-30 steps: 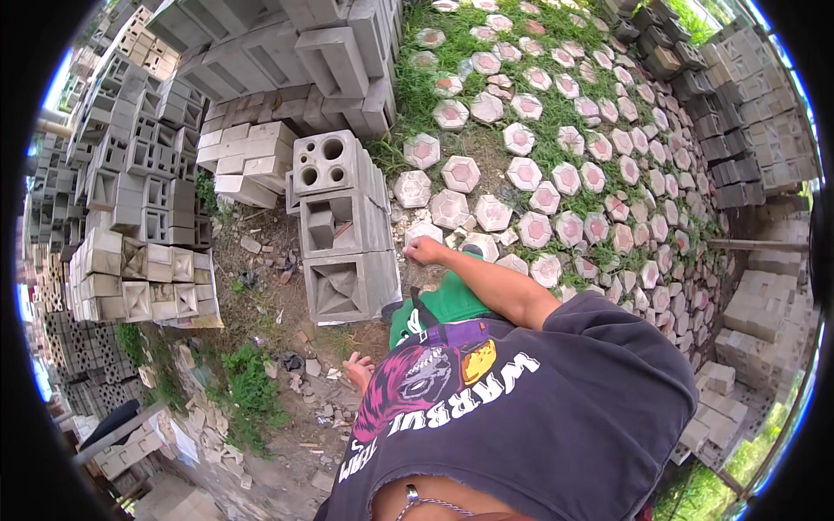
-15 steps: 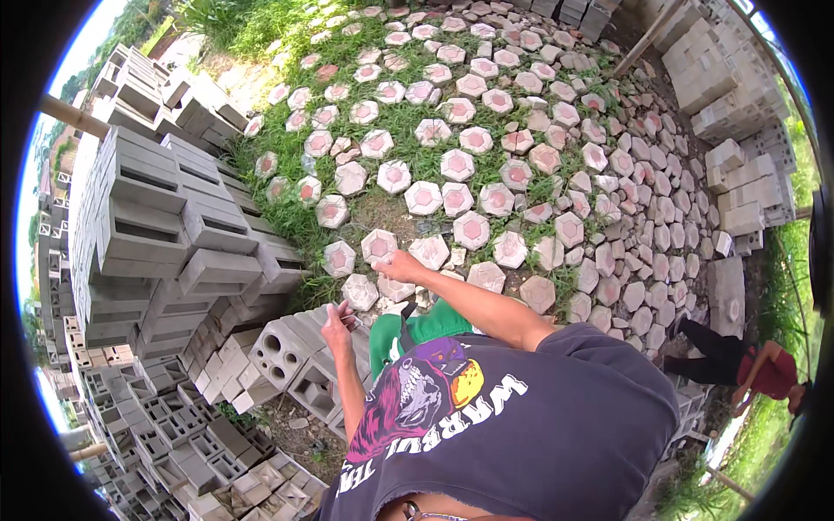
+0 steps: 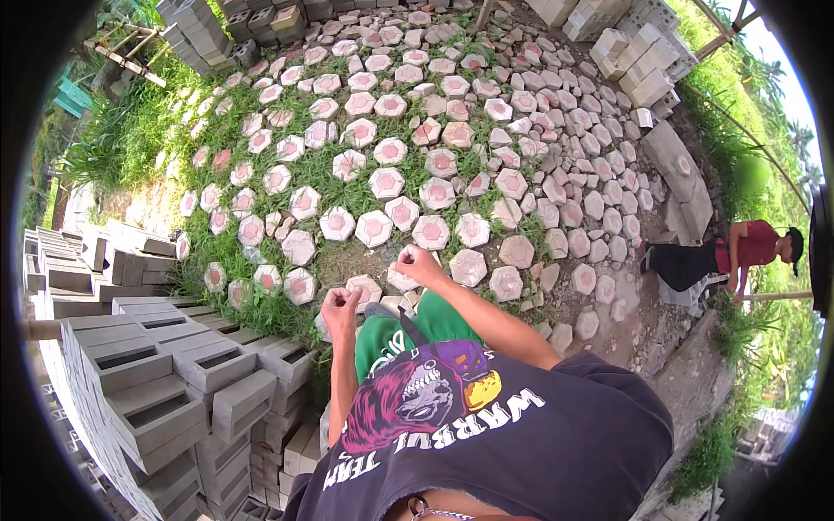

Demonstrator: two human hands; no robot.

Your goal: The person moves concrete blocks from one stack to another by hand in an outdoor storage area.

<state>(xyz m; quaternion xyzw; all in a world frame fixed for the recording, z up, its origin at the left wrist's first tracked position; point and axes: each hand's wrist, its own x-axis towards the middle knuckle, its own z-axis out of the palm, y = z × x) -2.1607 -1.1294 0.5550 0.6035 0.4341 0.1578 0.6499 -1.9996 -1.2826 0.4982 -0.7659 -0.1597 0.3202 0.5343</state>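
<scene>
My right hand is closed, its fingers bent in, above a hexagonal concrete paver that it partly hides. To its left and a little nearer me, my left hand is raised with thumb and fingertips pinched together. If either hand holds anything, it is too small or hidden to make out. A pale paver with a reddish middle lies between the two hands. Beyond them, another hexagonal paver sits at the edge of a bare patch of soil. My green-clothed legs show just below my hands.
Rows of pavers spread over grass and rubble ahead. Hollow concrete blocks are piled high at my left; more blocks stand far right. A person in a red shirt and dark cap is at the right, beside a concrete slab.
The view has turned, bringing the block pile lower at left and the other person higher at right. My left hand's fingers, looser before, have drawn together, and it has risen nearer my right hand.
</scene>
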